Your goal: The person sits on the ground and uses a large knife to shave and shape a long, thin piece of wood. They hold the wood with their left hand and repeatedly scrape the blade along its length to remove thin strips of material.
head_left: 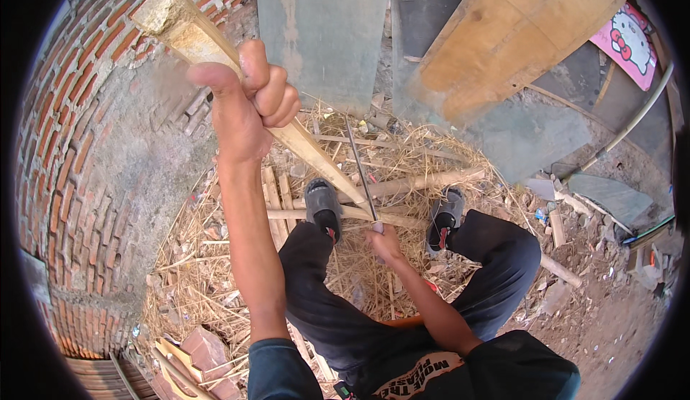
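Left hand (pixel 248 112), nearest the viewer: fingers closed around the upper part of the wooden stake (pixel 316 157), thumb standing out from the wood. The stake slants down from there to the ground area between the shoes. With the thumb off, the hold could be weak; a knock might twist the stake. Right hand (pixel 384 244), lower down: closed on the grip of a long, thin knife (pixel 359 163), its blade pointing away from the body, close by the stake's lower end. A slip or glancing stroke could carry the edge into the left shoe (pixel 323 197) or the right shoe (pixel 450 207), both standing near. Beneath, poles (pixel 424 182) lie across straw (pixel 428 141), uneven footing that could let the stake's end slide.

Beyond stand a grey-blue board (pixel 323 33) and a brown board (pixel 517 26); the brick wall (pixel 72 199) is cut off at the rim. Hidden: most of the grip, under the right fingers. Whether blade and stake touch cannot be settled with confidence from this angle
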`<action>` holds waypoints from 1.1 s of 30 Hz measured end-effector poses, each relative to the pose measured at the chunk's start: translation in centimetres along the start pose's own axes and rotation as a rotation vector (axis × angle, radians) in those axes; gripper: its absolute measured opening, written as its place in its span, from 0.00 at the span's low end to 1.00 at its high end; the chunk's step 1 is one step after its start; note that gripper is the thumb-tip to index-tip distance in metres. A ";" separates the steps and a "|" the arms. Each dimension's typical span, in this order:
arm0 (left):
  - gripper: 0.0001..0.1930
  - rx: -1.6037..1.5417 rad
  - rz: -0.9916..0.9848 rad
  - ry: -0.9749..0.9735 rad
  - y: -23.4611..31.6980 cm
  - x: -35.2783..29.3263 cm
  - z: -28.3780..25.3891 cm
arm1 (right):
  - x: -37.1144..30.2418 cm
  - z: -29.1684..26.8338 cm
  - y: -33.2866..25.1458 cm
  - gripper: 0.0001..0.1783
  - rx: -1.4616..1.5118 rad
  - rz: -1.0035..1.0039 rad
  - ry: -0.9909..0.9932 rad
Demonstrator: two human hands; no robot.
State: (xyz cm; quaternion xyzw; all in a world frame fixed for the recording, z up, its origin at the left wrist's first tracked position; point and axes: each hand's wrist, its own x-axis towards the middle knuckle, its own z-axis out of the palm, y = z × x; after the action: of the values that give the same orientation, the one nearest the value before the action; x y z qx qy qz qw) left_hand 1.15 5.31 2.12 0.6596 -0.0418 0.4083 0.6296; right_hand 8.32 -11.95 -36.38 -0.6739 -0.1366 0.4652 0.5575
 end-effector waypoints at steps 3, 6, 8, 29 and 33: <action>0.36 0.016 0.006 -0.022 -0.2 0.1 0.2 | -0.9 0.5 0.0 0.07 -0.077 -0.144 0.033; 0.37 0.007 -0.005 -0.028 -0.3 0.0 0.1 | -3.9 1.2 -4.6 0.07 -0.061 -0.272 0.042; 0.36 -0.018 -0.007 -0.037 -0.1 0.1 0.5 | -3.9 1.6 -5.3 0.07 -0.079 -0.374 0.037; 0.36 -0.124 -0.016 -0.124 -0.2 0.0 0.1 | -0.1 1.6 -3.6 0.05 0.073 -0.228 -0.126; 0.36 -0.166 -0.009 -0.183 -0.5 0.2 -0.5 | 2.7 -0.7 3.1 0.04 0.132 0.114 -0.076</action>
State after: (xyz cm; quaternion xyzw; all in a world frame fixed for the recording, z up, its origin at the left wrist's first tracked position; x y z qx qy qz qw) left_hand 1.28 5.91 1.80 0.6400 -0.1300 0.3385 0.6775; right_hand 9.24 -11.50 -40.43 -0.6243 -0.0883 0.5294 0.5677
